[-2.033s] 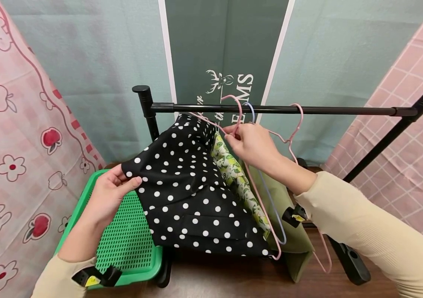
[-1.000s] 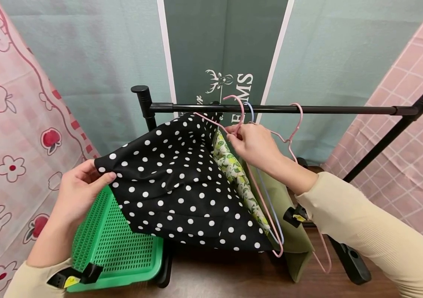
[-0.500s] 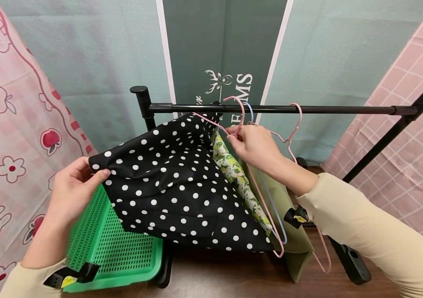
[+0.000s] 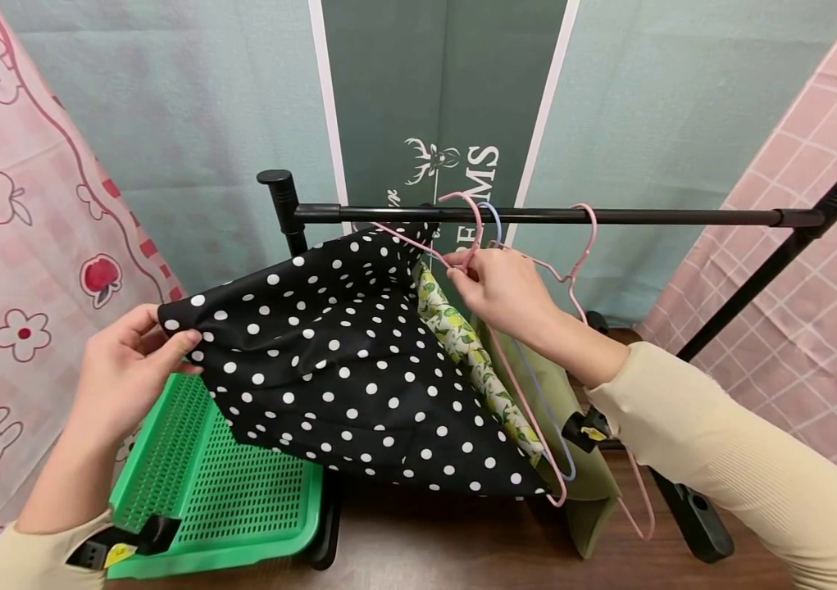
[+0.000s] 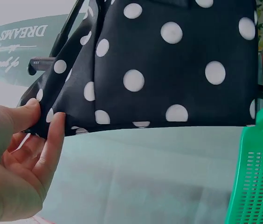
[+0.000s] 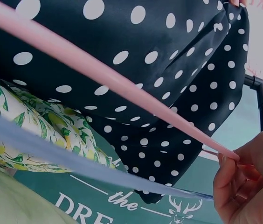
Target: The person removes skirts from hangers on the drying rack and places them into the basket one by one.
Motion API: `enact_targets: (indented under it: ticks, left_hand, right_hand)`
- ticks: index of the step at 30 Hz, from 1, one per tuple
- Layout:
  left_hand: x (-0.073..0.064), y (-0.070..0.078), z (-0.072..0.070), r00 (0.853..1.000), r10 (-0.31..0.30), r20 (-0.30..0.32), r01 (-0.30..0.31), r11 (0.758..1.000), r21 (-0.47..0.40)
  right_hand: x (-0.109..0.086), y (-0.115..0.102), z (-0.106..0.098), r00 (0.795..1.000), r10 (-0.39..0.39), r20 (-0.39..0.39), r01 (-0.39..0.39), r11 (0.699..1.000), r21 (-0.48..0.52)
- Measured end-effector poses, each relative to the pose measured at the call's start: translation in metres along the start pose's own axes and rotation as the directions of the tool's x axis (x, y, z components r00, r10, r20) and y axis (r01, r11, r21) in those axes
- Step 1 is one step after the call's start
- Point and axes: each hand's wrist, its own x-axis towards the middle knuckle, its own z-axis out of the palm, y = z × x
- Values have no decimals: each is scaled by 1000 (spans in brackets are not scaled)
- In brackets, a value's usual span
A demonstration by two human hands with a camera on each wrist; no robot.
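Left hand (image 4: pixel 119 369): pinching corner of black polka-dot fabric (image 4: pixel 359 369) | right hand (image 4: pixel 507 287): pinching pink hanger (image 6: pixel 103 74) below hook (image 4: pixel 477 223) | fabric: spread between hands, beside lemon-print cloth (image 4: pixel 471 352), partly above green basket (image 4: pixel 244 496)

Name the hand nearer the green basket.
Left. In the head view, the left hand is just above the basket; the right hand, farther right, holds a pink hanger.

Pink patterned curtains (image 4: pixel 27 270) flank a blue-green printed backdrop (image 4: pixel 182 123).
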Motion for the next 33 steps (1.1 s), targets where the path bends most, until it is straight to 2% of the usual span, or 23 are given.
enact_targets:
  ticks: [6, 11, 18, 23, 26, 30, 33]
  left_hand:
    - [0, 3, -2, 1000, 20, 5, -19, 990, -140]
    - [0, 5, -4, 998, 56, 12, -50, 954, -296]
    - [1, 5, -8, 996, 91, -12, -90, 933, -349]
    - [3, 7, -8, 991, 117, -61, -131, 918, -375]
    - [3, 9, -7, 987, 98, -129, -139, 922, -361]
    - [6, 12, -6, 967, 84, -239, -163, 929, -333]
    - [8, 13, -6, 955, 91, -281, -183, 928, -324]
  right_hand:
    - [0, 0, 1, 1000, -3, 0, 3, 1000, 3]
    - [0, 1, 1, 1000, -8, -1, 8, 1000, -2]
    - [-1, 1, 0, 1000, -7, -1, 7, 1000, 2]
    - [0, 2, 0, 1000, -9, -9, 9, 1000, 11]
    - [0, 3, 0, 999, -20, -30, 20, 1000, 17]
    - [-2, 4, 2, 997, -41, -60, 41, 999, 5]
    - [-3, 6, 3, 996, -54, -77, 54, 999, -4]
